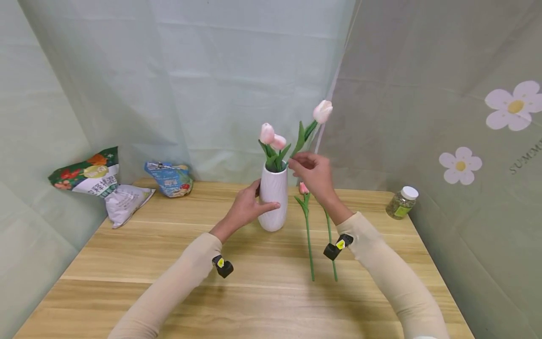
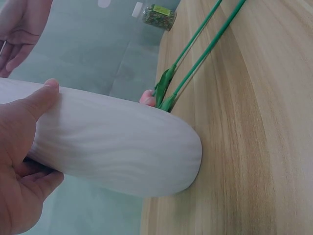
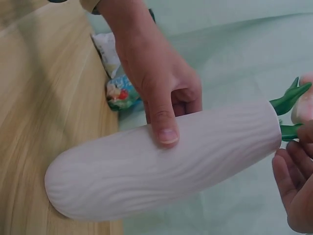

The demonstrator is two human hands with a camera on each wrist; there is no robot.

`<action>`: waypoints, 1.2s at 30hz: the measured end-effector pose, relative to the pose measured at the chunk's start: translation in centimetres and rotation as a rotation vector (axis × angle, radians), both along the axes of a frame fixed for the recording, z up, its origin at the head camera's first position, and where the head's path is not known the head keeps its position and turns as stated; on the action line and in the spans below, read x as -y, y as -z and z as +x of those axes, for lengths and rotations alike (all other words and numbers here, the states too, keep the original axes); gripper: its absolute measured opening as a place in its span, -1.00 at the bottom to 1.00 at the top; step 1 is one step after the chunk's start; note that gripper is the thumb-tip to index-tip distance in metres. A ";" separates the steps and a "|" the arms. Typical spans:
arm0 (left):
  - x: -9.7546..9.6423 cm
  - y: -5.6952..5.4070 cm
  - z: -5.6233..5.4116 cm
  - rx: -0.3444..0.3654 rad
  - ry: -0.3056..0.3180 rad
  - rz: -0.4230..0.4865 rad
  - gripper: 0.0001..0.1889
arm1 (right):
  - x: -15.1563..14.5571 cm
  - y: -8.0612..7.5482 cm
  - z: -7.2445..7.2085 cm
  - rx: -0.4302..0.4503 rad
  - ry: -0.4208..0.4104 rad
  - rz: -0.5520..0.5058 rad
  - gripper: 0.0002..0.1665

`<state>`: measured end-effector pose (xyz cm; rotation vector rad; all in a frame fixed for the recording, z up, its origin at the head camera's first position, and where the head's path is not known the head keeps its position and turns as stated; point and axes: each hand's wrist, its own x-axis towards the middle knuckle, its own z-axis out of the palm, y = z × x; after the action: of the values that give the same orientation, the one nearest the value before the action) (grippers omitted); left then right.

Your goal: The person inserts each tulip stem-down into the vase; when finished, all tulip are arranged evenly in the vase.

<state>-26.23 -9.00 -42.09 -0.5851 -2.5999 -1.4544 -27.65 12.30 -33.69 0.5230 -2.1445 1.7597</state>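
Note:
A white ribbed vase (image 1: 273, 200) stands on the wooden table, two pink tulips (image 1: 267, 134) in its mouth. My left hand (image 1: 245, 202) grips the vase from the left; the thumb lies across its front, as the right wrist view also shows. Beside the vase's rim, my right hand (image 1: 315, 176) pinches a third tulip (image 1: 323, 112) low on its stem. That bloom leans up to the right, and the fingers hide the stem's lower end. Two more tulips (image 1: 308, 226) lie on the table below my right forearm, one bloom hidden behind the hand.
At the back left, a green and white bag (image 1: 95, 172) slumps by the table edge, with a blue bag (image 1: 172, 180) next to it. A white-lidded jar (image 1: 402, 203) stands near the right edge. Cloth curtains (image 1: 237, 84) enclose the table (image 1: 254, 301).

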 end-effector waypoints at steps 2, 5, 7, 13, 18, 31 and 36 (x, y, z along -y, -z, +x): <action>0.0 0.0 0.0 0.001 0.001 0.000 -0.09 | 0.0 0.1 0.1 0.012 -0.017 0.046 -0.73; 0.0 0.0 0.0 0.000 0.002 -0.003 -0.09 | -0.1 0.2 0.1 0.024 -0.031 0.079 -0.72; 0.0 -0.1 0.0 -0.001 0.001 -0.008 -0.09 | -0.2 0.2 0.2 0.026 -0.026 0.089 -0.72; -0.1 -0.1 0.1 0.002 0.000 -0.014 -0.07 | -0.5 0.0 0.3 0.030 0.016 0.069 -0.69; -0.1 -0.1 0.1 0.006 -0.004 -0.012 -0.07 | -0.4 0.0 0.2 0.026 0.024 0.043 -0.71; 0.1 0.1 0.0 0.011 -0.011 -0.024 -0.10 | -1.2 0.6 0.3 0.116 0.019 0.093 -0.69; 0.0 0.0 -0.1 0.009 -0.014 -0.025 -0.09 | -2.8 1.4 0.6 0.124 0.024 0.064 -0.66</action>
<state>-26.31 -9.05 -42.11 -0.5633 -2.6269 -1.4253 -27.08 15.09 -35.13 0.4117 -2.2873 1.7583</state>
